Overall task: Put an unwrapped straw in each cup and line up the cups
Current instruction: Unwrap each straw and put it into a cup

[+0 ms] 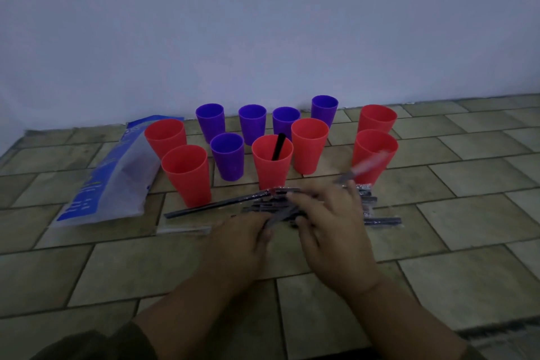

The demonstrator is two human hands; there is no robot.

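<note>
Several red and purple cups stand in a loose cluster on the tiled floor near the wall. One red cup (pixel 272 161) in the middle front has a black straw (pixel 278 147) leaning in it. A pile of wrapped black straws (pixel 368 204) lies in front of the cups. My left hand (pixel 244 238) and my right hand (pixel 330 222) are together over the pile, both holding one wrapped straw (pixel 279 218) between them. A blurred clear wrapper end (pixel 369 165) sticks up past my right hand's fingers. One long black straw (pixel 216 205) lies to the left of the pile.
A clear and blue plastic bag (pixel 111 181) lies on the floor at the left beside the red cups. A flat clear wrapper (pixel 184 230) lies near my left hand. The white wall (pixel 263 23) rises right behind the cups.
</note>
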